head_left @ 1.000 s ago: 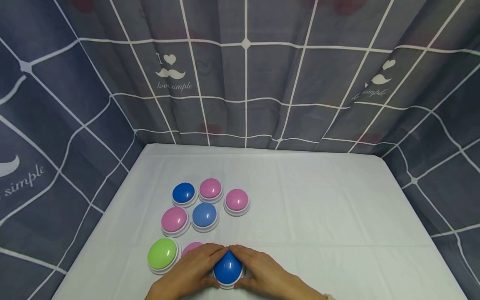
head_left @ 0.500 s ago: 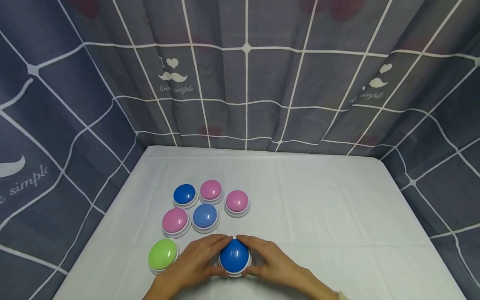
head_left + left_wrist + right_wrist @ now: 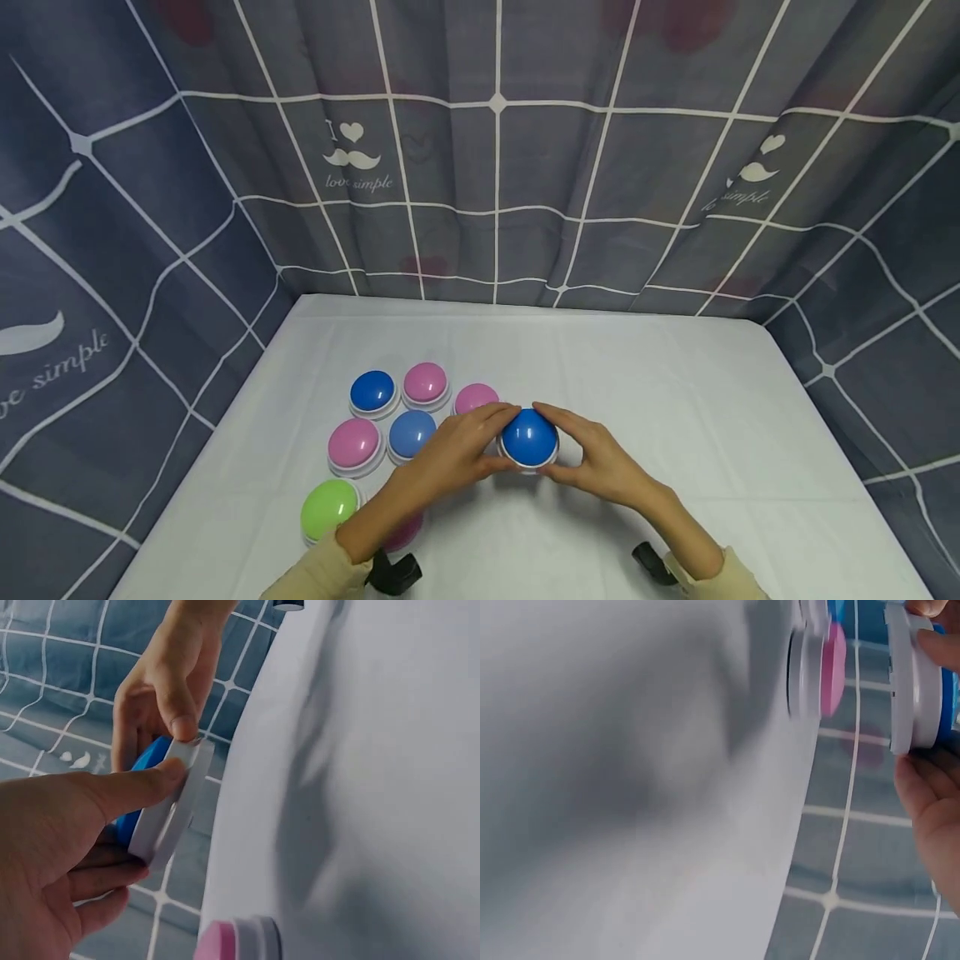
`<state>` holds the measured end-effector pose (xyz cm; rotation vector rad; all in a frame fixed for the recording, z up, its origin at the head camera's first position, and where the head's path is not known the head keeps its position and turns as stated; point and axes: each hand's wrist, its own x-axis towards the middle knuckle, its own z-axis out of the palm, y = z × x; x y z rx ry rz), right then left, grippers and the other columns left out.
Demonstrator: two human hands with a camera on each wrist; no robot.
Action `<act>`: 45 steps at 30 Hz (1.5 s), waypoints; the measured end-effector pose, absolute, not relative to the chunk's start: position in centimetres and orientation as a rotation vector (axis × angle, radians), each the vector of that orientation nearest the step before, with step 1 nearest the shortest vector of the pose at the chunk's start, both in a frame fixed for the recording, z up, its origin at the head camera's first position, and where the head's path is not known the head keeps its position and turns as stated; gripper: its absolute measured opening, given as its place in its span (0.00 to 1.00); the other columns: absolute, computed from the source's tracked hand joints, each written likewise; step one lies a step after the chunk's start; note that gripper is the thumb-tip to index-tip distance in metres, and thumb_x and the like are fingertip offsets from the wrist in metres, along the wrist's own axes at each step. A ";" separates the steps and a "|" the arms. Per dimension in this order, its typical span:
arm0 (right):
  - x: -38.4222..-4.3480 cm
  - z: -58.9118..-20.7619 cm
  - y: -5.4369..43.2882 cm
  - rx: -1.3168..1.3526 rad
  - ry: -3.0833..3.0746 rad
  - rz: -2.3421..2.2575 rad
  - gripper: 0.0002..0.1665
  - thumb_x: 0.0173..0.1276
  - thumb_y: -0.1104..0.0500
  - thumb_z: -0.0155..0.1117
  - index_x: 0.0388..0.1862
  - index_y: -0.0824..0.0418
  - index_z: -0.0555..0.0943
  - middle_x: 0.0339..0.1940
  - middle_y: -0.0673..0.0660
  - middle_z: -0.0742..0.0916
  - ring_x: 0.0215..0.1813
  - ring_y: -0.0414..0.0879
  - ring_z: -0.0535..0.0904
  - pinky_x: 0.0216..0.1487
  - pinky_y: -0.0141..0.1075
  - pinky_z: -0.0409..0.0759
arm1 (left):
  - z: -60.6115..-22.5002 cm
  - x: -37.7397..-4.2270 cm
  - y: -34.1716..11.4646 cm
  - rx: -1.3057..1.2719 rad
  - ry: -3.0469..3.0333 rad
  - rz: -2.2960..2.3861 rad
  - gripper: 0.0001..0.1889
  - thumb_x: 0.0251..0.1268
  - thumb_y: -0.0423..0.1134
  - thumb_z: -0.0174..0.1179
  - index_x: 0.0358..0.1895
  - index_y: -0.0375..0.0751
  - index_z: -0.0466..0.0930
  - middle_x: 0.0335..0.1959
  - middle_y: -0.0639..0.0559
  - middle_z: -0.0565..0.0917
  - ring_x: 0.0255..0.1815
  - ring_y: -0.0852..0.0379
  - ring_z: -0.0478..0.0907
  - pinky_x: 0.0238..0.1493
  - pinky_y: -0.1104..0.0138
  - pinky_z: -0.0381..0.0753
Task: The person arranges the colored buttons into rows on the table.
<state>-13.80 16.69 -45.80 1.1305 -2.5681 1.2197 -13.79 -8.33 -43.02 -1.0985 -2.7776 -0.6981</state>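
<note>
Between both hands a blue dome push button (image 3: 529, 438) with a white base is held up off the table, as the gap beneath it in the wrist views shows. My left hand (image 3: 459, 446) grips its left side, thumb on the near rim and fingers on the far side. On the opposite side my right hand (image 3: 600, 454) pinches the rim the same way. In the left wrist view the thumbs press the white base (image 3: 169, 806). A pink button (image 3: 476, 397) stands just behind the left fingers, partly covered. Another pink button (image 3: 405, 532) is partly hidden under the left forearm.
Left of the hands stand a dark blue button (image 3: 372, 391), pink buttons (image 3: 425, 382) (image 3: 354, 443), a lighter blue button (image 3: 411, 433) and a green button (image 3: 328, 507). A white cloth covers the table (image 3: 675, 375). Grey checked curtains (image 3: 555, 167) enclose the back and sides.
Both hands have lifted the blue button and carried it away from the body and to the right. The pink button under the left arm shows again; the other buttons stay put.
</note>
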 end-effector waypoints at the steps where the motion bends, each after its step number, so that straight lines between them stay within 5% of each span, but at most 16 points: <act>1: -14.2 -45.7 17.0 1.128 -2.559 1.207 0.49 0.53 0.62 0.81 0.72 0.67 0.67 0.69 0.60 0.75 0.68 0.57 0.73 0.61 0.53 0.75 | -42.9 -14.4 -7.9 -1.104 -2.775 -0.700 0.39 0.55 0.51 0.74 0.69 0.40 0.71 0.63 0.47 0.78 0.62 0.50 0.77 0.58 0.58 0.79; 17: -19.2 -49.2 18.1 1.030 -2.636 1.066 0.45 0.52 0.66 0.78 0.69 0.73 0.69 0.67 0.68 0.76 0.66 0.63 0.73 0.63 0.55 0.72 | -46.0 -21.5 -4.8 -1.143 -2.903 -0.509 0.36 0.55 0.53 0.74 0.64 0.39 0.74 0.57 0.49 0.80 0.55 0.55 0.80 0.55 0.64 0.79; 29: -19.5 -50.0 17.6 1.082 -2.735 1.058 0.43 0.60 0.66 0.74 0.70 0.75 0.65 0.68 0.71 0.73 0.68 0.66 0.70 0.65 0.58 0.70 | -47.1 -22.2 -5.0 -1.197 -2.972 -0.516 0.34 0.55 0.50 0.74 0.63 0.38 0.75 0.55 0.49 0.81 0.54 0.55 0.79 0.57 0.64 0.78; 45: -19.2 -49.7 16.9 1.036 -2.762 1.000 0.43 0.57 0.65 0.75 0.69 0.75 0.67 0.67 0.70 0.74 0.67 0.65 0.71 0.65 0.56 0.70 | -47.4 -22.2 -5.5 -1.223 -2.936 -0.421 0.35 0.54 0.53 0.74 0.62 0.40 0.75 0.54 0.50 0.81 0.52 0.56 0.80 0.53 0.66 0.79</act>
